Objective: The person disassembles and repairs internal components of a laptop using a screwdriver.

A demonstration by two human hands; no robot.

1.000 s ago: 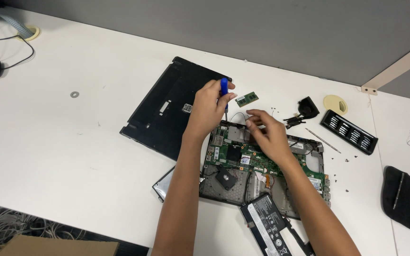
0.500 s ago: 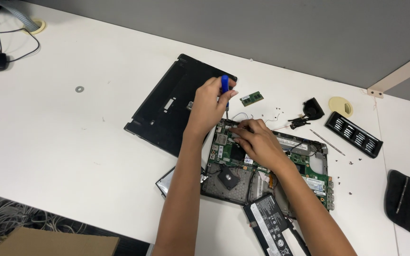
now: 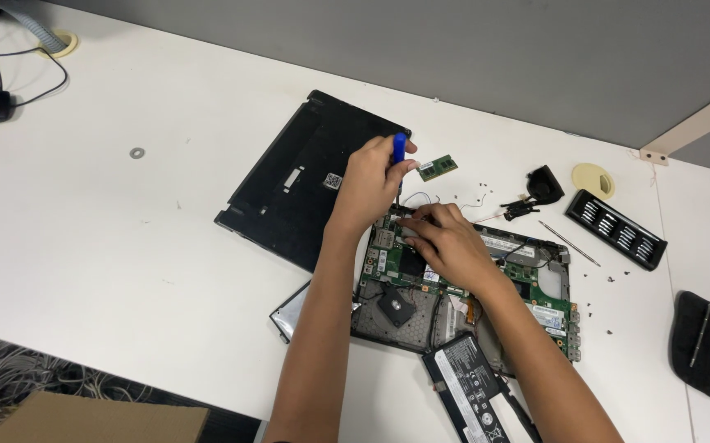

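Fingers: left hand wrapped round a blue screwdriver, tip down at the rear edge of the board; right hand pressed flat on the board, holding nothing. Risk — the tip could slip and gouge a part, or a freed screw drop into the chassis. Nearby: black cover, memory stick, battery, bit tray, loose screws — scattered, easily knocked.

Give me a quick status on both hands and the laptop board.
Left hand grips blue-handled screwdriver, tip down at board edge. Right hand rests fingers on green laptop board. Black cover set aside; battery lies near right forearm.
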